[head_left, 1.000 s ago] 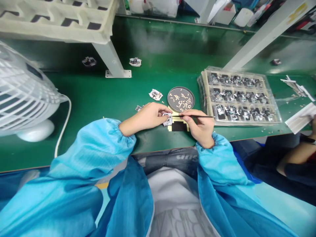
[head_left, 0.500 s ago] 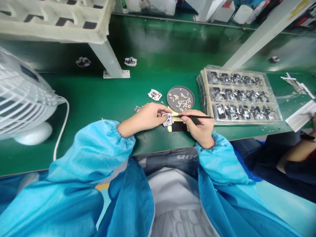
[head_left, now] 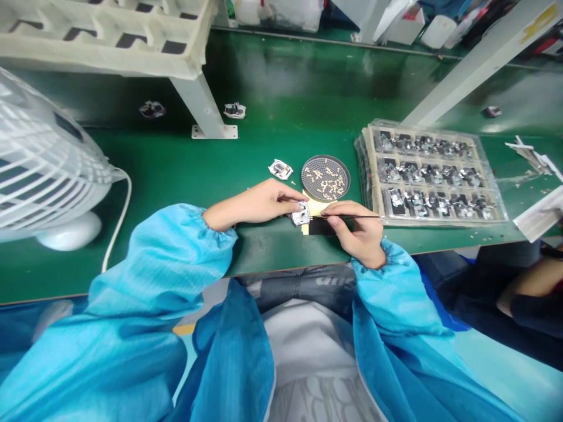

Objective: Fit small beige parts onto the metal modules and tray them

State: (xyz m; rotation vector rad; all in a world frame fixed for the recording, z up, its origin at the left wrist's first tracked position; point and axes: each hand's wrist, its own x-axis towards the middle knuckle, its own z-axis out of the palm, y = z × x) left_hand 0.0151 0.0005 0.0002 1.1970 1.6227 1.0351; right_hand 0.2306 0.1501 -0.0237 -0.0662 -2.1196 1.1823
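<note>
My left hand (head_left: 264, 202) grips a small white casing (head_left: 301, 214) with its thumb and fingers. In my right hand (head_left: 358, 231) is a thin dark pair of tweezers (head_left: 352, 217), held almost level, its tip close to the casing's right edge. Whether the tip touches the casing I cannot tell. Under the hands lies a yellow sheet (head_left: 317, 206) with a black patch (head_left: 321, 227). A round dark dish (head_left: 304, 183) holding many tiny beige pieces stands just beyond. Another white casing (head_left: 280, 169) rests on the green bench left of the dish.
Stacked clear trays (head_left: 440, 220) of small metallic parts stand at right. A white fan (head_left: 53, 158) with its cable is at left. Metal posts (head_left: 197, 105) support a shelf bearing a moulded tray (head_left: 185, 64). At the right edge, part of another person (head_left: 528, 281) shows.
The casing has turned slightly in my left hand, and its inside shows more. My right hand has shifted slightly with the tweezers. The whole view has moved a little.
</note>
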